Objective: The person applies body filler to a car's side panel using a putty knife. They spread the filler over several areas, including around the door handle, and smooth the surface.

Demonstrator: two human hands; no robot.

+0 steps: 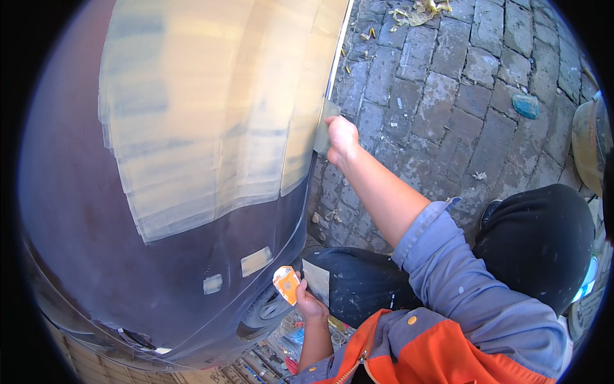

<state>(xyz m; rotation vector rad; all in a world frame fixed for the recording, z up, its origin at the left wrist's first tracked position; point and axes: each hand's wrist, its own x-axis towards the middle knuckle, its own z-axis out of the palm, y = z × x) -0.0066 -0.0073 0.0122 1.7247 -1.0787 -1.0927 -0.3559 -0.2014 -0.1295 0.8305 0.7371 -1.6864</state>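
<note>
My right hand (pixel 341 139) reaches out to the long edge of a dark vehicle body (pixel 70 166), its fingers closed on a thin greyish flat scraper (pixel 323 128) held at that edge. Beside it, a large area of the body carries layered pale beige patches (pixel 192 115), with two small separate patches (pixel 256 260) lower down. Low in the view, my left hand (pixel 310 302) grips a small orange-and-white flat object (pixel 286 283), along with a grey square plate (pixel 316 278) just to its right.
Worn grey pavers (pixel 435 109) run along the right, with yellowish scraps (pixel 419 13) and a teal piece (pixel 525 106). A rounded beige container (pixel 585 147) sits at the far right. A wheel (pixel 265 307) and small clutter lie below my left hand. My bent dark-clad knees are close to the body.
</note>
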